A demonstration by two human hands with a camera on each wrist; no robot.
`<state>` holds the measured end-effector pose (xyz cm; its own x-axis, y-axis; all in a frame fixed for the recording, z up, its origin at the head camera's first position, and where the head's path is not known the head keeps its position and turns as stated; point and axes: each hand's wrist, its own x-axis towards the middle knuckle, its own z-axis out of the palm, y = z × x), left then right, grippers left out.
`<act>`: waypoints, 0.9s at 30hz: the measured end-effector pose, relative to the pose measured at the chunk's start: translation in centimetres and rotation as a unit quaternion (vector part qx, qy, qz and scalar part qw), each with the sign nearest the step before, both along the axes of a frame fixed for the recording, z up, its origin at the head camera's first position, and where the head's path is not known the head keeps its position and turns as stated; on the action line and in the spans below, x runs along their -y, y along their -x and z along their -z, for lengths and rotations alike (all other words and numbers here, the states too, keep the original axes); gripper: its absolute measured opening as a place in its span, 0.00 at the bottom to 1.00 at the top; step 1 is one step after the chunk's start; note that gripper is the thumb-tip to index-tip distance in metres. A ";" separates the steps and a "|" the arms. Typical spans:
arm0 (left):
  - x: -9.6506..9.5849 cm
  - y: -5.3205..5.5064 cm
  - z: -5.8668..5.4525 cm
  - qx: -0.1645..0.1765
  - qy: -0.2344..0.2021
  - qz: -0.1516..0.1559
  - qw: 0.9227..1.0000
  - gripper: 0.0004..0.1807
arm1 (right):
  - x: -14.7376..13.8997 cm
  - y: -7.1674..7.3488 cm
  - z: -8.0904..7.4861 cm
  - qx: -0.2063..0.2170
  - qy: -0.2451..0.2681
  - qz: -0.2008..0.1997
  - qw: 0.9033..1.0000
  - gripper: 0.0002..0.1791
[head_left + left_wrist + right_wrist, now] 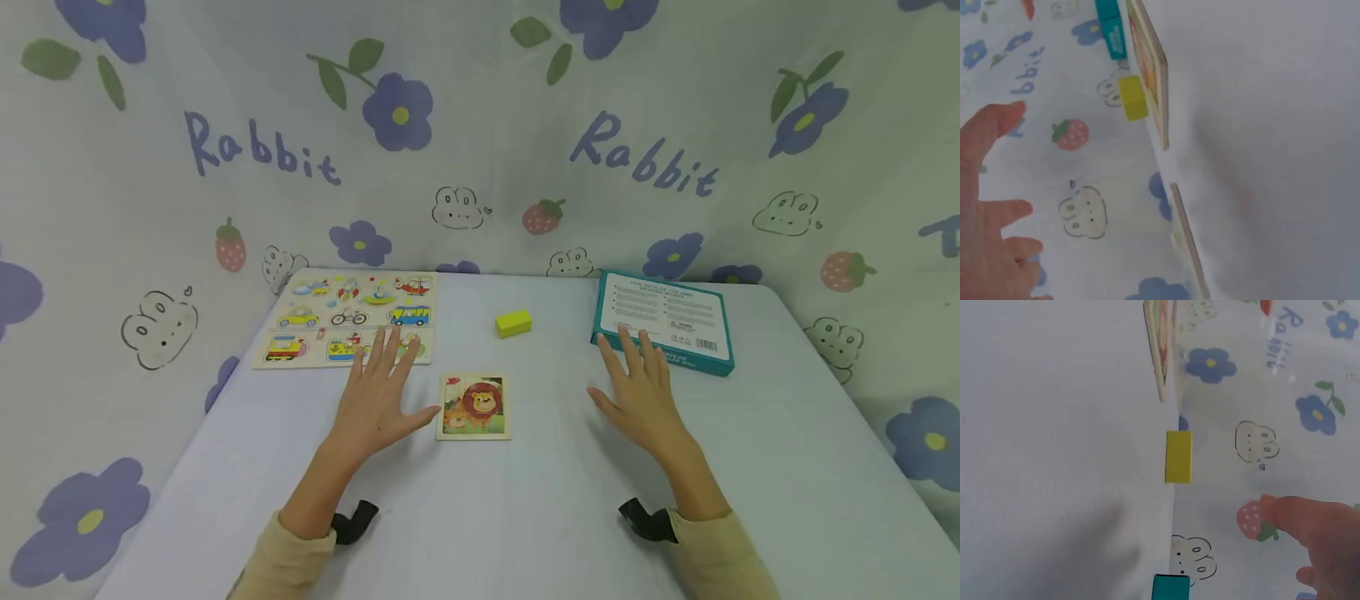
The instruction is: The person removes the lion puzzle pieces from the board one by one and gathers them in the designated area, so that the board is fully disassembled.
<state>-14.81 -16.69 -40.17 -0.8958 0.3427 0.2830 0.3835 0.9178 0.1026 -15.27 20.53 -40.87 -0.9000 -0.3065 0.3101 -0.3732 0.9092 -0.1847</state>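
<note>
In the head view my left hand (378, 404) hovers over the table with fingers spread, its fingertips overlapping the front edge of the vehicle puzzle board (352, 321). Its thumb points toward a small square lion puzzle (474, 407). My right hand (641, 396), also spread and holding nothing, is in front of a teal-edged box (663, 321) with a white printed face. Between and beyond the hands lies a yellow block (513, 324). The left wrist view shows the left thumb (997, 122) and fingers above the tabletop; in the right wrist view the right thumb (1297, 515) extends past the yellow block.
A white-covered table (547, 500) carries all the objects. Behind it hangs a curtain (480, 125) printed with flowers, rabbits and strawberries. A short black curved piece (356, 522) sits at the left wrist, and a similar black piece (647, 521) at the right.
</note>
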 end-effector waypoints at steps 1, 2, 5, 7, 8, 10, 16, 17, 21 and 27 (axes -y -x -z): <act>0.1 0.2 0.2 0.004 -0.009 0.009 1.000 0.54 | 0.3 0.1 0.0 -0.001 0.002 -0.004 1.000 0.42; 0.2 0.4 0.5 0.008 -0.017 0.017 1.000 0.54 | 0.5 0.3 0.1 -0.002 0.002 -0.008 1.000 0.41; 0.4 0.8 1.2 0.025 -0.046 0.039 0.998 0.55 | 1.4 0.7 0.3 -0.002 0.002 -0.021 1.000 0.41; 0.6 1.0 1.5 0.043 -0.075 0.051 0.995 0.55 | 2.0 0.8 0.5 0.003 0.001 -0.028 1.000 0.41; 0.6 1.1 1.7 0.052 -0.090 0.056 0.993 0.55 | 2.3 0.9 0.6 0.004 0.003 -0.032 0.999 0.41; 0.6 1.3 2.0 0.073 -0.124 0.071 0.987 0.54 | 2.8 1.2 0.8 0.006 0.006 -0.041 0.999 0.40; 0.7 2.1 3.0 0.160 -0.234 0.106 0.953 0.52 | 4.5 2.2 1.3 0.033 0.011 -0.068 0.997 0.39; 0.7 2.3 3.3 0.171 -0.248 0.110 0.947 0.51 | 4.9 2.4 1.4 0.037 0.011 -0.072 0.997 0.39; 0.8 2.8 4.1 0.193 -0.279 0.110 0.934 0.50 | 6.1 2.9 1.7 0.067 0.023 -0.090 0.993 0.38; 0.7 2.8 5.0 0.225 -0.318 0.131 0.912 0.47 | 8.1 3.8 2.5 0.114 0.051 -0.106 0.986 0.37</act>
